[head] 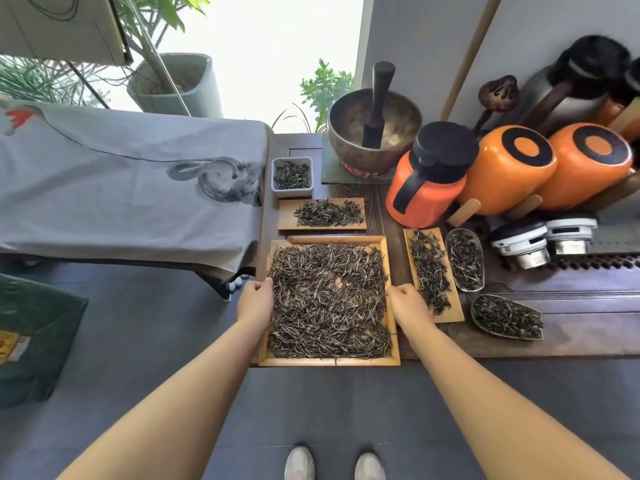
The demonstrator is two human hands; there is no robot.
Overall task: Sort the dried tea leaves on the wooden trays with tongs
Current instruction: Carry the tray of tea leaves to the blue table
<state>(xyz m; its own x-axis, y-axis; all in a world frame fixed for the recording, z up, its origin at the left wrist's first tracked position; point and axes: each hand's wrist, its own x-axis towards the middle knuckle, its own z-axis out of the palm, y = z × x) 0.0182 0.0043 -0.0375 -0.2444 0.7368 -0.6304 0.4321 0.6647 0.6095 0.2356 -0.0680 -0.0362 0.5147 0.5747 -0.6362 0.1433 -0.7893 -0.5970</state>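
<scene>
Two hands hold the big wooden tray point(389, 361) in the middle of the frame: the left hand point(255, 299) grips its left rim, the right hand point(406, 302) its right. Its dried tea leaves point(329, 303) look light, crumbly and loose, so level holding seems safest. No tongs show.

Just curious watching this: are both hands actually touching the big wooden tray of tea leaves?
Touching. The head view shows the left hand and right hand each gripping a side rim of the big wooden tray.

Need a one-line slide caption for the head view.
Both hands, left hand and right hand, grip the large wooden tray of dried tea leaves; no tongs visible.
</scene>
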